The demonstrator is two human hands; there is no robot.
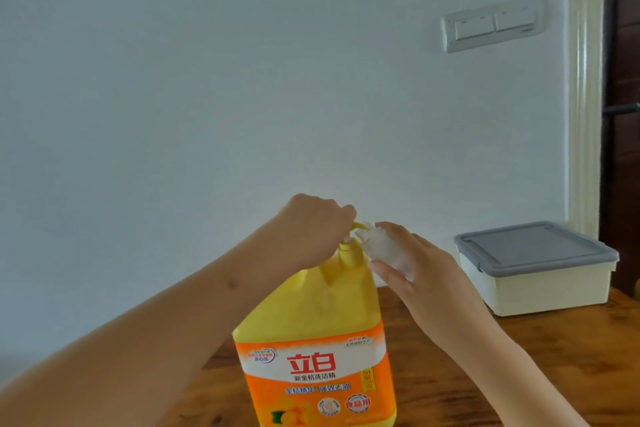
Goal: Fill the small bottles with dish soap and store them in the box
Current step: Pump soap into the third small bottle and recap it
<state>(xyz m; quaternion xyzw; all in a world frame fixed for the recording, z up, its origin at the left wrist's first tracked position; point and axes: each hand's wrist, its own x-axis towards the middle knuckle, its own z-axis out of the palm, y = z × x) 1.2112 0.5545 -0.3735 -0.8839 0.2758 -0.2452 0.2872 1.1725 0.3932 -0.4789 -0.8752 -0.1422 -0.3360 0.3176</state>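
Currently filling: left hand (313, 224) clenches the jug (311, 340) pump (349, 236); right hand (420, 274) grasps the small bottle (384, 248). Next, keep its mouth under the spout.

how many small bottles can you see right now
1: a clear small bottle in the right hand, held at the pump of the yellow soap jug. More may be inside the closed box.

Yellow soap jug (311, 305) with orange-and-white label (311, 367), cream box (543, 288) with grey lid (533, 246), brown wood-grain table (519, 374).
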